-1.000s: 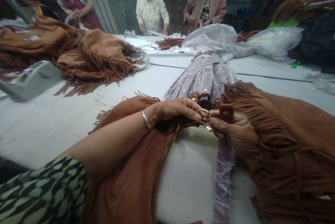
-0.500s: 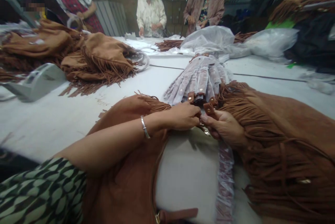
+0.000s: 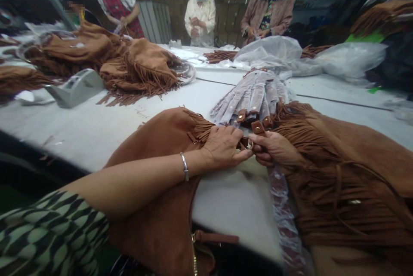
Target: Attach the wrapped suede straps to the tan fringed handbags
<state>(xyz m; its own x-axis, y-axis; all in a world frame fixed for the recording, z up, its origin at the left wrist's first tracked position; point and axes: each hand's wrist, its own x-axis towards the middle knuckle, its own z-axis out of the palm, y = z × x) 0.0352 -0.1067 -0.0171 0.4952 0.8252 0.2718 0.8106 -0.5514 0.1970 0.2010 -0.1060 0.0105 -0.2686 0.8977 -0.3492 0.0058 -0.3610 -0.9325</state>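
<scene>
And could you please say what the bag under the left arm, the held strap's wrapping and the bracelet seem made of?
Bag: suede or imitation, its brown surface matte, velvety. Wrapping: probably plastic film, translucent, crinkled, shiny. Bracelet: likely polished metal, silvery with bright highlights.

Near the tabletop's (image 3: 222, 198) near edge, the left hand (image 3: 221, 147) and right hand (image 3: 280, 149) partly cover a round gold metal ring (image 3: 251, 143); its fastening cannot be told. Dark brown suede fringe (image 3: 325, 190) hides the right wrist. The view's bottom edge cuts off a brown strap wrapped in clear plastic (image 3: 284, 200). Toward the tabletop's far edge, what the co-workers (image 3: 200, 18) hold is blurred.
</scene>
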